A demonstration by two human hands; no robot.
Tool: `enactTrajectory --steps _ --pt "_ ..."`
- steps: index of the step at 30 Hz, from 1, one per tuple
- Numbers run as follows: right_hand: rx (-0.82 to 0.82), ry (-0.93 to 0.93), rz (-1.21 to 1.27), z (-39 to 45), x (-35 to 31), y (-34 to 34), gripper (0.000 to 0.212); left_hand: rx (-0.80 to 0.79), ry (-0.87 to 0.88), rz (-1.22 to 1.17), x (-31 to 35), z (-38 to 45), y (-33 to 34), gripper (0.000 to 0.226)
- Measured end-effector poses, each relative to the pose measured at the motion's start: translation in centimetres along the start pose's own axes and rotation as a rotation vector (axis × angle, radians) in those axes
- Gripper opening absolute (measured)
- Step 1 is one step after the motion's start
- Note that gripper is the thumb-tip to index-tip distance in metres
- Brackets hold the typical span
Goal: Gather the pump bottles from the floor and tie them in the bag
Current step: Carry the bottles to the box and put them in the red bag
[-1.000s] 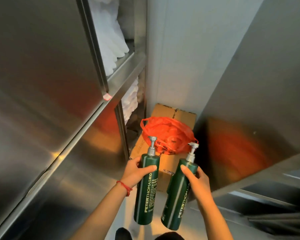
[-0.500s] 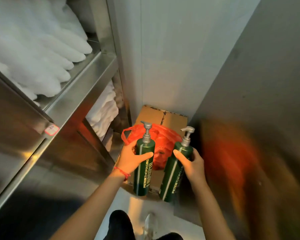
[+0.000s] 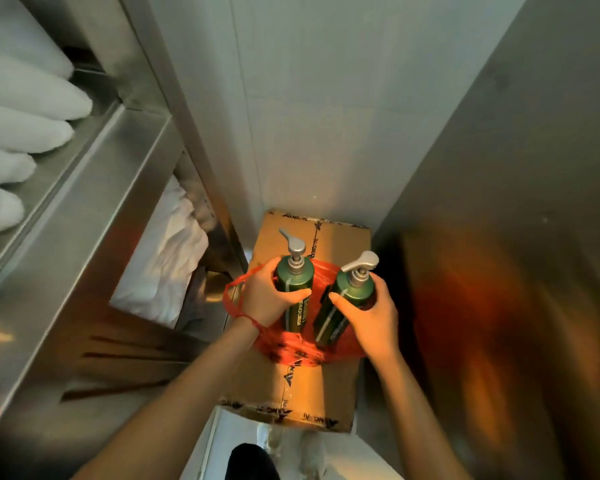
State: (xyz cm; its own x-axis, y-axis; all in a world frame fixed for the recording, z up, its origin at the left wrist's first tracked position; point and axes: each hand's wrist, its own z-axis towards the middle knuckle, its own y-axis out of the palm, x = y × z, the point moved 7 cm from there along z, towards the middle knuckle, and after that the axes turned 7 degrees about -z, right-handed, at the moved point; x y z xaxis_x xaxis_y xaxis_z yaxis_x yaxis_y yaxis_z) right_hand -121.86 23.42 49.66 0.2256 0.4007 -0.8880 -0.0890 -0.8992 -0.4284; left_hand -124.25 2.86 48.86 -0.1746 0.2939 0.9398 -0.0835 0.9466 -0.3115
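Observation:
My left hand (image 3: 264, 296) grips a dark green pump bottle (image 3: 298, 292) near its shoulder. My right hand (image 3: 371, 315) grips a second green pump bottle (image 3: 343, 303) the same way. Both bottles stand nearly upright with silver pump heads on top. Their lower ends sit over the red plastic bag (image 3: 291, 344), which lies on a taped cardboard box (image 3: 302, 382). Whether the bottle bases are inside the bag's mouth I cannot tell.
A steel shelf unit (image 3: 94, 216) with folded white linen (image 3: 25, 98) fills the left side. A steel panel (image 3: 520, 237) stands close on the right and a pale wall (image 3: 309, 98) is behind the box. My shoes show on the pale floor (image 3: 229, 441) below.
Both hands carried the bottles forward and down, from in front of the box to right over the red bag. The view tilted down and came closer.

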Motion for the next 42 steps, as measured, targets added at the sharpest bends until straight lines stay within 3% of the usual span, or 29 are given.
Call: enactTrajectory --steps 6,19,42 --pt "0.014 0.009 -0.056 3.4 2.7 2.6 0.059 -0.047 -0.006 0.087 -2.9 3.2 1.1 0.06" --pt "0.037 -0.014 -0.16 6.4 5.0 4.8 0.058 -0.139 -0.04 -0.079 -5.2 5.7 4.0 0.06" --pt "0.019 -0.008 -0.1 6.7 6.4 6.3 0.065 -0.217 -0.039 0.014 -6.5 6.3 4.3 0.069"
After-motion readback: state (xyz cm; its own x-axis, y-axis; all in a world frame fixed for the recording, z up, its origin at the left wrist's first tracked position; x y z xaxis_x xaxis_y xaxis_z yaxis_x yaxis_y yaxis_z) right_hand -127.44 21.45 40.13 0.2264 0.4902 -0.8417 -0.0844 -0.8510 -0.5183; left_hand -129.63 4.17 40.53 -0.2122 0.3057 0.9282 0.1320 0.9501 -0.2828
